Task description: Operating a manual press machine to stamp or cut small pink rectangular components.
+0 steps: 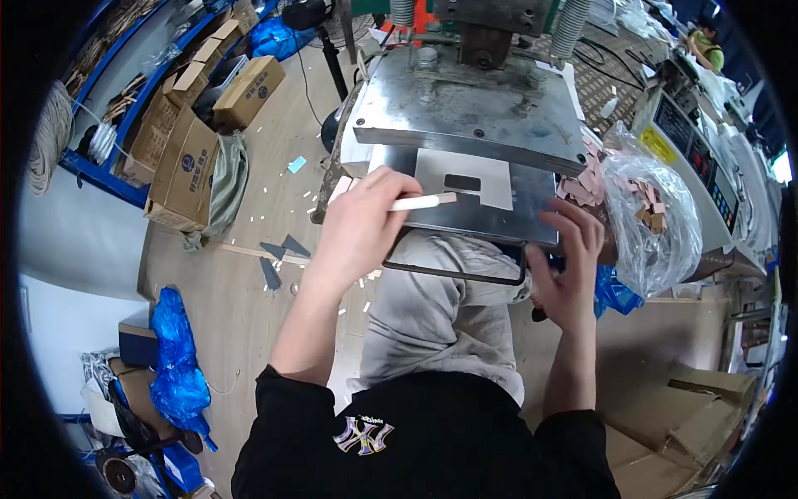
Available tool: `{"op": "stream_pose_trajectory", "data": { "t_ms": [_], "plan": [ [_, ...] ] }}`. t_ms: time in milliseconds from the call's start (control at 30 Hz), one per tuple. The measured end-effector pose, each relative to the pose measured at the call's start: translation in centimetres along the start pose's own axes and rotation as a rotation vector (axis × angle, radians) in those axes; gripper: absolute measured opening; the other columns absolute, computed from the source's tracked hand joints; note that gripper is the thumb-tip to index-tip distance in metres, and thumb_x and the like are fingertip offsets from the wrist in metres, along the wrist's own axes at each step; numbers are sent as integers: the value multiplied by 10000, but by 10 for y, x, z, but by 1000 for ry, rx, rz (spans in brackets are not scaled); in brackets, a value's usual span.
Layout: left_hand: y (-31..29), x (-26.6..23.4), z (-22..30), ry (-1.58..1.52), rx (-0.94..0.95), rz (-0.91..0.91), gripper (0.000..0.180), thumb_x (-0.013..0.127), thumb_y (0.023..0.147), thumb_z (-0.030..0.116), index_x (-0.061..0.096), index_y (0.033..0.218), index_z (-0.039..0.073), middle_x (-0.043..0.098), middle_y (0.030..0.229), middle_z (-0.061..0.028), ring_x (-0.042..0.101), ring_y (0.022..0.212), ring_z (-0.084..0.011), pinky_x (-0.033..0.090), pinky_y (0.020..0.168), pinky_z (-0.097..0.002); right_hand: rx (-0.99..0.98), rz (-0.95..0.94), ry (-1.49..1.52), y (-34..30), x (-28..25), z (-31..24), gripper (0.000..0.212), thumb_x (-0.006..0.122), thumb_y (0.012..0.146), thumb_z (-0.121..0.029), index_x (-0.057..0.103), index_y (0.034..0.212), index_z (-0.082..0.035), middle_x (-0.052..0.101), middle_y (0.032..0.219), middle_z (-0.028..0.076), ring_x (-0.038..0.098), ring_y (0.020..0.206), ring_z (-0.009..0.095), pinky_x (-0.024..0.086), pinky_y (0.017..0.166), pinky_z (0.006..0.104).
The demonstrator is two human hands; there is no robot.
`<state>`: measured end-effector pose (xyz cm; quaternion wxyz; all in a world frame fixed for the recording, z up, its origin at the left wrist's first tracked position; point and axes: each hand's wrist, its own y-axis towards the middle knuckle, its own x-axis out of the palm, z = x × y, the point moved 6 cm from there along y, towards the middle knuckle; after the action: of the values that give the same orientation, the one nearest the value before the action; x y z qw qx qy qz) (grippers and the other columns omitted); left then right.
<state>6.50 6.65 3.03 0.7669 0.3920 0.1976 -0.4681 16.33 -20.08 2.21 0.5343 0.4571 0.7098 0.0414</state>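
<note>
My left hand (359,223) is closed around a white pen-like stick (414,202). The stick's tip carries a small pinkish-brown piece and hovers over the dark metal plate (486,220) of a press. On that plate lies a pale sheet (496,176) with a dark rectangular opening in it. My right hand (575,259) is at the plate's front right corner, its fingertips by the right edge and its thumb held apart, near the black loop handle (453,272). Above the plate's far part sits the press's thick steel upper block (465,123).
A clear plastic bag (657,224) of small pink and brown pieces stands right of the press, beside a control box (686,158). Pink offcuts (584,179) lie between. Cardboard boxes (184,166) and dark scraps (271,270) are on the left. A person (706,48) is at the far right.
</note>
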Motion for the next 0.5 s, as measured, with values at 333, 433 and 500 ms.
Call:
{"op": "stream_pose_trajectory", "data": {
  "t_ms": [333, 433, 500],
  "plan": [
    [19, 46, 20, 323, 91, -3, 316, 722, 819, 80, 705, 1132, 127, 681, 1073, -60, 703, 897, -305, 574, 749, -411, -132, -228, -9, 30, 35, -33, 556, 729, 895, -338, 595, 1354, -53, 555, 1418, 107, 498, 1277, 326, 336, 1086, 471],
    [8, 46, 25, 289, 154, -10, 367, 733, 800, 95, 708, 1166, 122, 690, 1130, -50, 705, 903, -290, 578, 762, -401, -149, -250, -7, 30, 40, -31, 593, 723, 898, -371, 588, 1370, -39, 552, 1423, 109, 490, 1291, 320, 328, 1093, 469],
    [3, 46, 30, 267, 230, -52, 427, 744, 779, 108, 708, 1205, 114, 696, 1190, -41, 707, 908, -278, 582, 776, -391, -167, -259, -1, 30, 42, -32, 616, 716, 902, -396, 585, 1371, -19, 553, 1419, 111, 486, 1301, 315, 325, 1097, 473]
  ]
}}
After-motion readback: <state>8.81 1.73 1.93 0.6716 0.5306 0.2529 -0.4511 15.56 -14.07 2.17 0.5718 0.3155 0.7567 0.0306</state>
